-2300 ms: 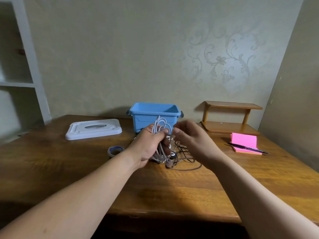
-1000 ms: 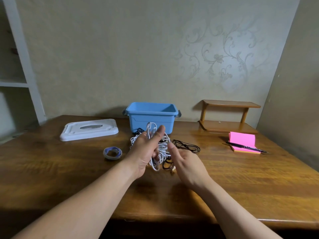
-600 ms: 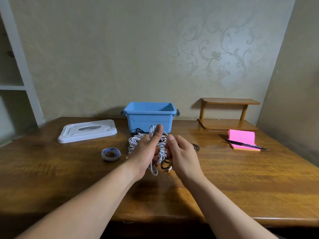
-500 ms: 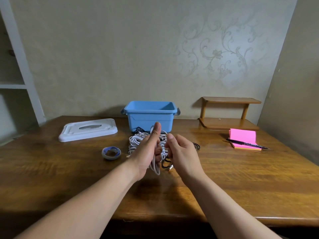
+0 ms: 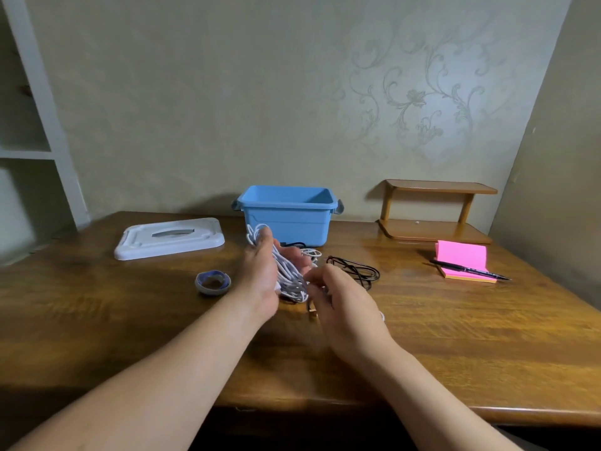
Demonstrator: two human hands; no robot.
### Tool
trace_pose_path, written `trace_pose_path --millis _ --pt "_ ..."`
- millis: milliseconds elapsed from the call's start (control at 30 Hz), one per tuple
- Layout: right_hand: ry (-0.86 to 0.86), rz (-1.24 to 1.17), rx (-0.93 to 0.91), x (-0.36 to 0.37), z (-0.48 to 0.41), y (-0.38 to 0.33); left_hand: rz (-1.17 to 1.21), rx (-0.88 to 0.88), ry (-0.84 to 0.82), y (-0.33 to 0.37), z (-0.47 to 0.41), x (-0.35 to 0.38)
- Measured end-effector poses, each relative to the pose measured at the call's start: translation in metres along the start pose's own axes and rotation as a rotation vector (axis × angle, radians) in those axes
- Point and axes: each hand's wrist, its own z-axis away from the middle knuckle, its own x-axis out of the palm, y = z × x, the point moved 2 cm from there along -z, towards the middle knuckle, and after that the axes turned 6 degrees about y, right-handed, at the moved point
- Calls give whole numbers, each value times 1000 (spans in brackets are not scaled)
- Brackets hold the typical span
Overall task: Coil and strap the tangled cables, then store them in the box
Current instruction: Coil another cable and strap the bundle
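A wooden table (image 5: 97, 320) carries an open blue box (image 5: 287, 219) near its back edge, lid (image 5: 169, 237) lying to its left. Mid-table, the left hand (image 5: 263, 281) loosely cradles a white cable (image 5: 287, 275) coil, partly hidden. The right hand (image 5: 341, 307), fingers curled, pinches a blurred strand. A black cable (image 5: 357, 271) lies beside them. No writing is readable.

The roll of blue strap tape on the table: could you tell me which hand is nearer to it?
Left. The left hand, holding the white cable coil, is just right of the roll of blue strap tape; the right hand is farther right, beyond the coil.
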Motion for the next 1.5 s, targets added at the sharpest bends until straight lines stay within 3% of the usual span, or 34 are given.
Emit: trace_pose_path --millis 133,267,333,467,600,733,867,933,1000,1133,1233,1367,1500 --pt "40 18 -28 -4 -2 1 22 -9 46 1 -11 -3" --pt "-279 -231 219 -1 -13 -3 -66 89 -96 11 -10 0" --pt "-367 -299 235 1 -24 -12 -98 125 -143 15 -10 6" --pt "-263 -268 185 4 -51 -19 -33 143 -126 28 -15 17" --pt "-138 -149 187 16 -74 -13 -27 152 -240 27 -23 24" --pt "-102 -267 173 22 -89 -8 32 181 -234 28 -47 27" --pt "-428 -350 144 6 -99 6 101 163 -147 37 -79 13" --pt "-642 -364 177 -5 -105 27 -2 201 -149 40 -88 2" --pt "-708 -576 269 -10 -111 46 -189 246 -222 39 -87 -1" --pt "-438 -1015 353 -15 -123 58 -625 275 -533 27 -58 19" --pt "-354 -1085 308 -14 -127 56 -707 247 -706 17 -45 28" --pt "-269 -989 270 -17 -126 58 -707 336 -648 18 -57 22" --pt "-159 -999 288 -17 -120 59 -557 297 -563 18 -58 19"
